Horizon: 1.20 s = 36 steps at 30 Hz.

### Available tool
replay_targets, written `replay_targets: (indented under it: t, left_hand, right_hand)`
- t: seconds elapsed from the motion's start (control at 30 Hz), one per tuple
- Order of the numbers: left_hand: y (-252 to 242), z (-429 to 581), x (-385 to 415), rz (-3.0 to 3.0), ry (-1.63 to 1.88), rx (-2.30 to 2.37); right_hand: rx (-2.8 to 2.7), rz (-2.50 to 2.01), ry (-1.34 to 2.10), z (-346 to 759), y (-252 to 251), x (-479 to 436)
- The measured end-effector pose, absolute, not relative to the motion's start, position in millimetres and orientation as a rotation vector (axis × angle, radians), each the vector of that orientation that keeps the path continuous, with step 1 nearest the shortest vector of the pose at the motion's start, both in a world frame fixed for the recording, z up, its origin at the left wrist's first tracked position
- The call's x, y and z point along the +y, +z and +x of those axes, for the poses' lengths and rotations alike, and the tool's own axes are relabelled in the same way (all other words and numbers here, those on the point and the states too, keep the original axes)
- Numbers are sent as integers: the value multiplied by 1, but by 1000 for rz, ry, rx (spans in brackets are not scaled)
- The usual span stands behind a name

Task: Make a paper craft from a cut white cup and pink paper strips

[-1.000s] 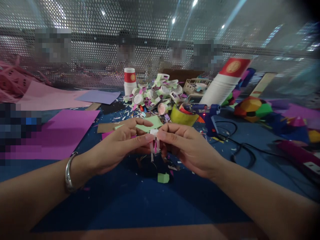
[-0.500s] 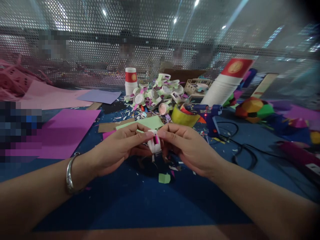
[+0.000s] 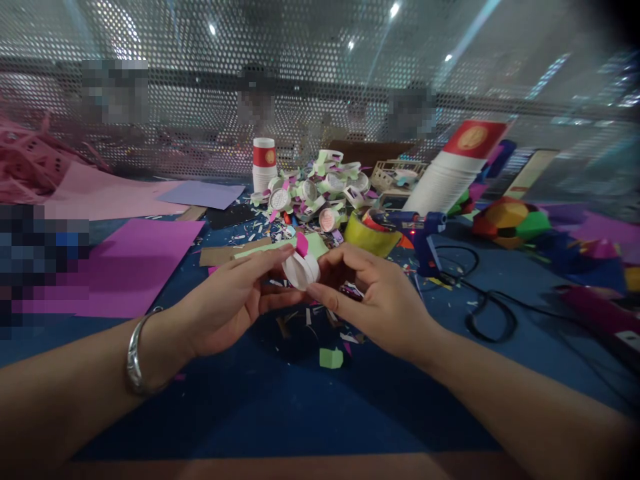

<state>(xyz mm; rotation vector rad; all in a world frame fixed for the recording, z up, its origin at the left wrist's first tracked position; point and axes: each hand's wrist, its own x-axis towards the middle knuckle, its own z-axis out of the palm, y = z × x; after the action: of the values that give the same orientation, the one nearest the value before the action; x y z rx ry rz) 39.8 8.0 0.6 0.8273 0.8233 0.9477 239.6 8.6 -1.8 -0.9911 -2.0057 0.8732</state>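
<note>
Blue table (image 3: 300, 413), strewn with paper cuttings; perforated metal screen (image 3: 300, 80) behind.

Item: paper cup piece (image 3: 301, 270), small, white, round, with pink tab (image 3: 302, 244) standing up from its top edge.
Position: in the air just above the table, mid-view, between both hands.
Hold: left hand (image 3: 235, 300) pinching the left side with its fingertips; right hand (image 3: 373, 300) closed on the right and lower side with thumb and forefinger. Fingertip contact only, palms clear.
Directly below: green scrap (image 3: 331, 358) among loose cuttings.
Just beyond: yellow tape roll (image 3: 367, 233); blue glue gun (image 3: 423, 233), small red light lit; black cable (image 3: 480, 313) trailing right.
Further back: pile of cut cups (image 3: 320, 190), upright cup stack (image 3: 263, 163), leaning cup stack (image 3: 445, 177).
Left: purple sheet (image 3: 130, 267).

Risks, as judged:
- Thin wall, likely to crease or crush under a harder pinch.
- Pink tab, liable to bend or peel off if rubbed by a finger.
- Light hold, easy to drop into similar-looking scraps.
- Glue gun apparently on and near the right hand: possible burn.
</note>
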Motion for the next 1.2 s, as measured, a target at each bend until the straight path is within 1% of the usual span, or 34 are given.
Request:
replay_targets:
  t: [0.1,0.17,0.33,0.43,0.6,0.8,0.97,1.2]
  left_hand:
    - [0,36,8,918,879,854]
    - [1,31,8,1087,861,915]
    - [6,19,12,1635,907,1084]
    - [9,16,14,1777,925,1084]
    - [8,16,10,1896,1086,1037]
    - [8,19,2,2021,1144,1011]
    - [7,19,2,2020,1132,988]
    - [8,20,6,1808,1036,959]
  right_hand:
    - [-2020,-974,847,241,-1,9]
    - [-2017,-947,831,243,0,10]
    - [-1993,-899,907,247,0,12]
    - [-2008,-901,917,248,-1,12]
    - [-2044,-914,951,249,-2,12]
    - [-2046,-934,909,250,-3,17]
    - [-2047,-945,937,250,-3,18]
    - [-2016,-931,1035,251,-1,21]
